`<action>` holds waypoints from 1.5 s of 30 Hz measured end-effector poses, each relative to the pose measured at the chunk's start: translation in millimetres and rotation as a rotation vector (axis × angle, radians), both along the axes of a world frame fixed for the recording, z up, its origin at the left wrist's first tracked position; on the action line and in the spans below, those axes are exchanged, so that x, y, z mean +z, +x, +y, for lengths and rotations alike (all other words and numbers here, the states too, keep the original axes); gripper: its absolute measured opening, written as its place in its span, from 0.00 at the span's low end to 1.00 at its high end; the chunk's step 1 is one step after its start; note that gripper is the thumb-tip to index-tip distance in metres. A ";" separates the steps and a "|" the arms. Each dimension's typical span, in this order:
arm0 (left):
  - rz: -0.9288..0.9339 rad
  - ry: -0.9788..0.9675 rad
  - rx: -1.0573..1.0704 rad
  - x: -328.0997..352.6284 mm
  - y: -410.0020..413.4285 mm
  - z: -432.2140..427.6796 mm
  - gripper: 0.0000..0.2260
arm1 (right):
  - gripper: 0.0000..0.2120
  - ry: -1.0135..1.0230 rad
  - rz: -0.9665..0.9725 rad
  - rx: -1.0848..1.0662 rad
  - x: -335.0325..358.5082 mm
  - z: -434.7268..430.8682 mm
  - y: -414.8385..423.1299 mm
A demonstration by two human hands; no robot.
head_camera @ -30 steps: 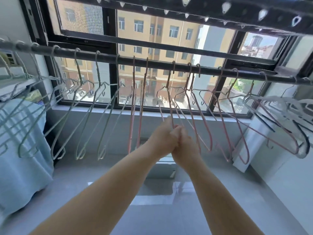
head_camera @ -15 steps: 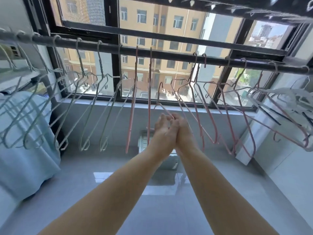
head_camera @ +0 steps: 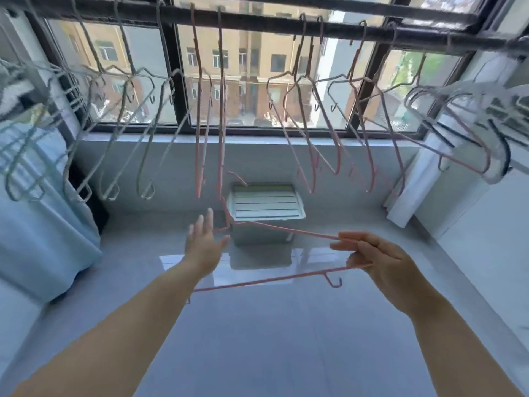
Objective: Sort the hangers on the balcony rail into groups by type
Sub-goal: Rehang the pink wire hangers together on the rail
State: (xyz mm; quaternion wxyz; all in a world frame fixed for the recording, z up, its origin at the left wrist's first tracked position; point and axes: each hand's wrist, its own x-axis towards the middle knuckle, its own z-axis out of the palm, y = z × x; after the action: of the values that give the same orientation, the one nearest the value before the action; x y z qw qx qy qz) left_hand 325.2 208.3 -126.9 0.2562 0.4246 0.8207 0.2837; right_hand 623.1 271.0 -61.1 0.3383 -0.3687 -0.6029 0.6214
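Head view. Half a second back, both hands sit pressed together just under the dark metal balcony rail (head_camera: 257,24); now we log them apart and lower.

The right hand (head_camera: 380,262) pinches one end of a thin pink wire hanger (head_camera: 257,280), fingers curled round the wire. That hanger is off the rail, lying roughly level well below it.

The left hand (head_camera: 203,245) holds nothing. Its fingers are straight and spread, just beside the hanger's neck; we cannot tell whether they touch it.

On the rail, the grey wire hangers (head_camera: 144,193) occupy the left stretch. Two pink edge-on hangers (head_camera: 198,138) hang at the middle, and more pink ones hang to their right.

Judgement: one pink hanger is lifted free for regrouping. It probably belongs with the pink pair at mid-rail, and rehanging is not yet done.
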 end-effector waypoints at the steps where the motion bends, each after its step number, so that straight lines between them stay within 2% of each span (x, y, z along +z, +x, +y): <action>1: -0.042 0.001 -0.039 -4.1 -7.0 -2.7 0.22 | 0.11 -0.022 0.032 0.000 1.4 -0.6 6.3; 3: -0.249 0.033 -0.082 -3.6 -12.2 -11.6 0.10 | 0.11 -0.054 0.067 -0.032 -1.4 2.8 14.6; 5: -0.376 0.098 -0.111 1.8 -13.3 -19.0 0.10 | 0.10 -0.023 -0.002 -0.154 -12.1 10.3 16.0; 7: -0.413 0.128 -0.133 5.8 -13.5 -21.0 0.12 | 0.11 0.092 -0.218 -0.334 -26.5 18.3 14.5; 9: -0.423 0.115 -0.152 8.6 -12.3 -19.7 0.11 | 0.19 0.208 -0.436 -0.417 -38.3 17.8 8.8; 11: -0.425 0.092 -0.144 9.4 -9.5 -15.7 0.10 | 0.26 0.320 -0.569 -0.366 -49.4 5.5 -1.6; 13: -0.430 0.084 -0.104 8.6 -2.8 -10.8 0.10 | 0.27 0.425 -0.620 -0.226 -61.5 -16.1 -16.6; 15: -0.498 0.108 -0.045 7.5 8.7 -5.7 0.10 | 0.25 0.475 -0.629 -0.066 -71.0 -39.0 -32.4; 18: -0.827 0.207 0.110 9.4 26.8 2.7 0.11 | 0.23 0.402 -0.641 0.166 -76.7 -68.3 -53.3; 22: -1.091 0.316 0.284 19.3 41.3 18.3 0.13 | 0.29 0.342 -0.696 0.357 -79.5 -100.9 -76.7; 25: -1.175 0.357 0.318 31.1 50.8 26.4 0.13 | 0.31 0.253 -0.657 0.363 -78.9 -117.1 -87.0; 28: -1.241 0.396 0.319 43.0 59.4 35.2 0.14 | 0.31 0.273 -0.600 0.243 -79.7 -119.8 -91.1; 33: -1.346 0.485 0.263 75.9 73.7 38.6 0.13 | 0.15 0.463 -0.438 0.099 -63.6 -102.2 -85.0; 36: -1.271 0.518 0.125 108.3 76.8 33.9 0.11 | 0.13 0.516 -0.327 0.062 -36.2 -90.3 -84.3; 42: -0.636 0.501 -0.260 160.3 83.3 18.1 0.09 | 0.11 0.612 -0.109 -0.075 32.9 -55.0 -102.9; 45: -0.619 0.533 -0.294 184.1 77.4 19.3 0.08 | 0.09 0.664 -0.033 -0.086 64.9 -36.2 -120.8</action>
State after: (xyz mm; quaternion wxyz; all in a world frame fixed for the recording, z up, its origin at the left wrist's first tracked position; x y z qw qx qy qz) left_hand 402.6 227.7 57.2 0.4092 0.4831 0.5343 0.5601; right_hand 502.3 234.8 3.8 0.4560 -0.2737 -0.7617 0.3701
